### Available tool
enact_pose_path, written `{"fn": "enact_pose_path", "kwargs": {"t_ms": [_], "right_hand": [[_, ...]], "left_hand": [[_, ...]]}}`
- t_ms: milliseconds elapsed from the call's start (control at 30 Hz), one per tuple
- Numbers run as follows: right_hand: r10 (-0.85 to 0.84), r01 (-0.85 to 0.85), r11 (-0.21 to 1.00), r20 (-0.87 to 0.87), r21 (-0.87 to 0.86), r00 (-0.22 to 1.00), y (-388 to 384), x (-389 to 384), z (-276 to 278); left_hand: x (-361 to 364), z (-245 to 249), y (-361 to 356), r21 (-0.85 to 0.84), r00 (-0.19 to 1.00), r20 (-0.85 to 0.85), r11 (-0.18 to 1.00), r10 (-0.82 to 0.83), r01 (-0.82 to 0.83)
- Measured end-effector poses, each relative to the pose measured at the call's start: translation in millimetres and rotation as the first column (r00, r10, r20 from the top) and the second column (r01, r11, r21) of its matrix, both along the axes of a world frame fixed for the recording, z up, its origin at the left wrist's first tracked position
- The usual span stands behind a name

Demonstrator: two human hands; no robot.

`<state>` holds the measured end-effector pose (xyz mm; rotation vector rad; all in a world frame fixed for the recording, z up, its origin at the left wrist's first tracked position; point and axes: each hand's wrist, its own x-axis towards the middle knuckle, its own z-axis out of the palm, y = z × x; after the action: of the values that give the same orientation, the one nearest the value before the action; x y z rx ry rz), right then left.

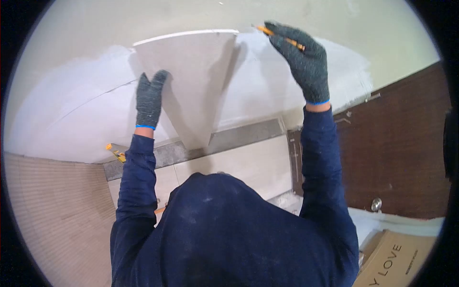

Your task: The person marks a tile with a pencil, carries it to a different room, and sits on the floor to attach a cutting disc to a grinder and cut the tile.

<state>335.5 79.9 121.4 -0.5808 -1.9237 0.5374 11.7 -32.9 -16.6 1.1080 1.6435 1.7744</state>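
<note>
A tall beige panel (pixel 191 71) with a white top edge stands upright against the whitish wall. My left hand (pixel 150 98), in a dark grey knit glove with a blue cuff, lies on the panel's left edge, its thumb and fingers apart. Up to the right of the panel, my right hand (pixel 301 57) wears a matching glove. It is closed on an orange-yellow pencil (pixel 282 38), whose tip points left toward the wall near the panel's top right corner.
A yellow tool (pixel 116 152) lies at the wall's foot on the left, by a grey strip (pixel 248 136). A dark brown door (pixel 397 153) with a round knob fills the right. Below it is a cardboard box (pixel 394 258). Ribbed tiles (pixel 57 210) cover the left side.
</note>
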Motion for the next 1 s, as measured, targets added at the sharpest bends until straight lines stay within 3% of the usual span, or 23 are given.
{"fn": "enact_pose_path", "kwargs": {"t_ms": [100, 200, 300, 1000], "right_hand": [[0.057, -0.058, 0.997, -0.029, -0.054, 0.998, -4, -15, -13], [0.012, -0.012, 0.996, 0.000, -0.083, 1.000, -6, -27, -18], [0.091, -0.089, 0.995, -0.033, 0.042, 0.995, -3, -37, -23], [0.122, -0.122, 0.993, 0.015, -0.004, 0.992, -1, -52, -25]], "left_hand": [[-2, -7, 4, 0.011, 0.999, -0.038, 1.000, 0.024, -0.024], [-5, -6, 3, -0.022, 0.996, -0.085, 0.999, 0.030, -0.032], [-1, -1, 0, -0.039, 0.995, -0.091, 0.999, 0.033, -0.036], [2, 3, -4, -0.065, 0.999, -0.044, 0.998, 0.023, -0.026]]}}
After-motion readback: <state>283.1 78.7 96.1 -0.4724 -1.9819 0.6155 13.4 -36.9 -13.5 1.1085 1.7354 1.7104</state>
